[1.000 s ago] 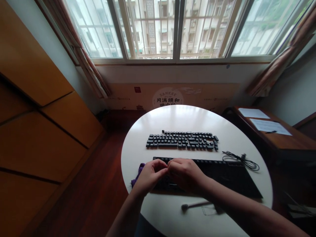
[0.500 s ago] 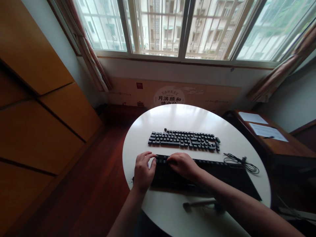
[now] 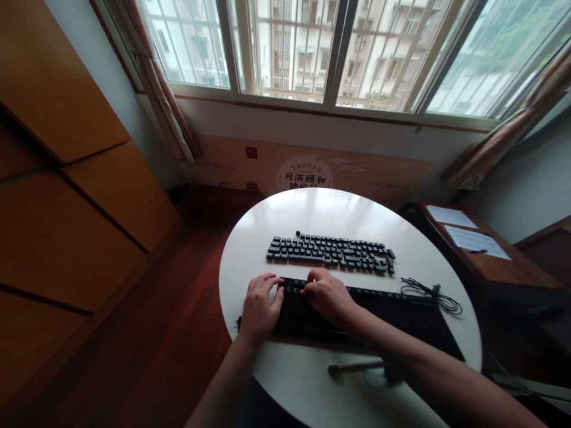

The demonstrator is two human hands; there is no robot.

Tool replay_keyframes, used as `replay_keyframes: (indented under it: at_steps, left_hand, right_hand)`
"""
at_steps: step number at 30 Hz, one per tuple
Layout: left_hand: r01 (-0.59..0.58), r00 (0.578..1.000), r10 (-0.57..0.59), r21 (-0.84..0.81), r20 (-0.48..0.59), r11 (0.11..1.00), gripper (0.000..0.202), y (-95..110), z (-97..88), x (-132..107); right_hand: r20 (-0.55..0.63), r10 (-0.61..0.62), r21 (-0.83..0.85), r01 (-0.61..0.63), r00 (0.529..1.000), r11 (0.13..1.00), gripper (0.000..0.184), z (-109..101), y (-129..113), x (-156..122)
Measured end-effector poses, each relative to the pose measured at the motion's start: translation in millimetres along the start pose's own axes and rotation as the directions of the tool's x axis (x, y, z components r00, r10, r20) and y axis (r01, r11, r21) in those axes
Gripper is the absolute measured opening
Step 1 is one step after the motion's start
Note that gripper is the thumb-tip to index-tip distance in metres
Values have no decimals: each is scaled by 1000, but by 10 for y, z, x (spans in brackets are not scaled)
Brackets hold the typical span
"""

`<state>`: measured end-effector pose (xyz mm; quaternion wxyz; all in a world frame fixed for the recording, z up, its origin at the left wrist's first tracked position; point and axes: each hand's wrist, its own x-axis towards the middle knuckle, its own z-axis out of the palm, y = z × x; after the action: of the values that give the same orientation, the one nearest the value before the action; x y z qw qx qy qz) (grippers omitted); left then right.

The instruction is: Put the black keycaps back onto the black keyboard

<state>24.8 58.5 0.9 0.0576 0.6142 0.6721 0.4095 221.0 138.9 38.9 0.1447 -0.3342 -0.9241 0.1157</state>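
1. keycaps (image 3: 330,251) lay in neat rows on the far half of the round white table (image 3: 250,249), and one single cap (image 3: 298,233) sat alone just behind the rows.
2. the black keyboard (image 3: 401,312) lay on the near half of the table, just in front of the keycaps.
3. the left hand (image 3: 257,306) rested at the left end of the keyboard. its fingers were loose and a little bent, the thumb touched the keyboard's edge, and it held nothing.
4. the right hand (image 3: 328,294) lay on top of the keyboard near its left end, close beside the left hand. its fingers were curled down onto the back row. the fingertips were hidden, so i could not tell if they pinched a small cap or only pressed down.
5. a thin black cable (image 3: 430,290) lay in a loose coil on the table by the keyboard's far right corner.
6. a dark tool with a long handle (image 3: 352,367) lay near the front edge of the table, just beside the right arm.
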Motion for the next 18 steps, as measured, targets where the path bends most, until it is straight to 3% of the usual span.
replay_keyframes:
  at_steps: [4,10,14,18]
  left_hand:
    - [-31,999,31,7,-19,1000,19,-6,9,2]
    - [-56,997,56,4,-46,998,19,5,2,5]
    - [-69,996,70,17,-62,997,17,5,-3,-3]
    - [-72,995,74,26,-65,997,16,24,-9,-15]
  right_hand:
    - [25,-61,89,58,998,994,14,-174,136,174]
    - [50,201,28,-203,978,979,28,-461,585,1124]
    - [107,289,-11,-290,951,957,29,-328,787,1656]
    - [169,359,-52,-355,918,933,27,-112,846,1870]
